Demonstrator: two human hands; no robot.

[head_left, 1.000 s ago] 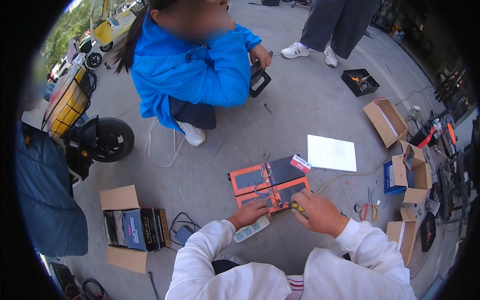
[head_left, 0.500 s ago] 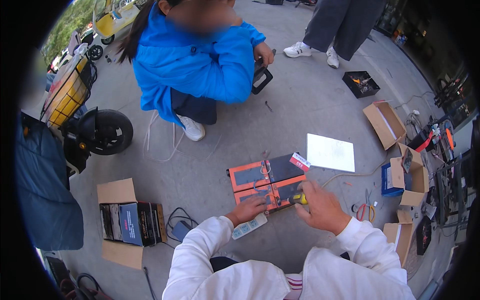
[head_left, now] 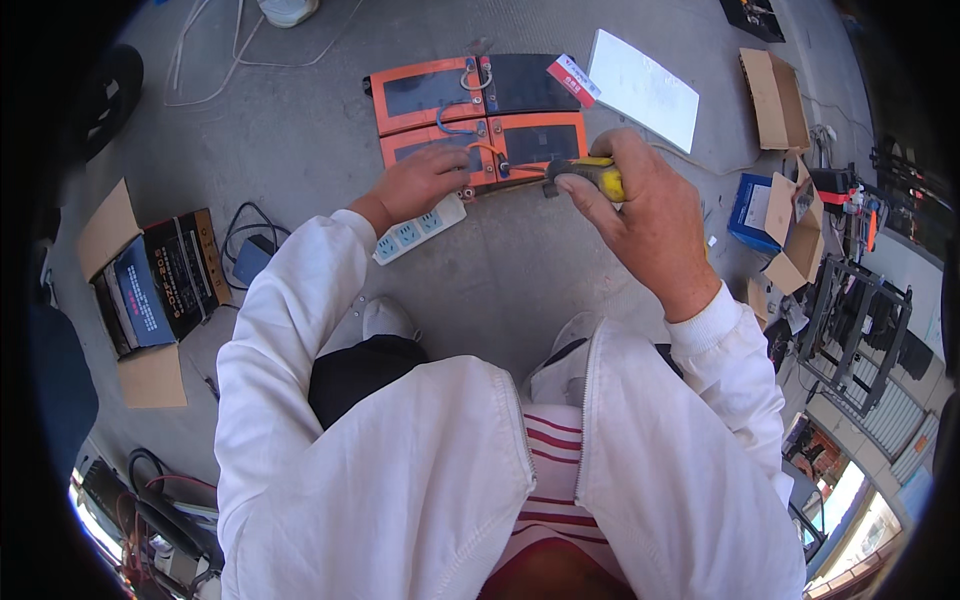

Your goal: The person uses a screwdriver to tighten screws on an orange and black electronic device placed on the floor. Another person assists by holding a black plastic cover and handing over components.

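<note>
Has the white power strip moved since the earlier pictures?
No: the power strip still lies at the near edge of the orange-black batteries; the view itself shifted.

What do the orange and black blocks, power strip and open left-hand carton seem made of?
Blocks: probably hard plastic, dullish; even colour, crisp edges.
Power strip: likely smooth white plastic; evenly coloured casing.
Carton: matte brown cardboard; stiff folded flaps.

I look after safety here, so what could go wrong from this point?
The right hand holds a yellow-and-black hand tool pointed toward the orange wire on the battery blocks; a slip might damage that wire. The left hand is close by and could be nicked. The white power strip lies near the blocks' front edge, so a dropped part might land on it; whether it is live cannot be seen.
</note>
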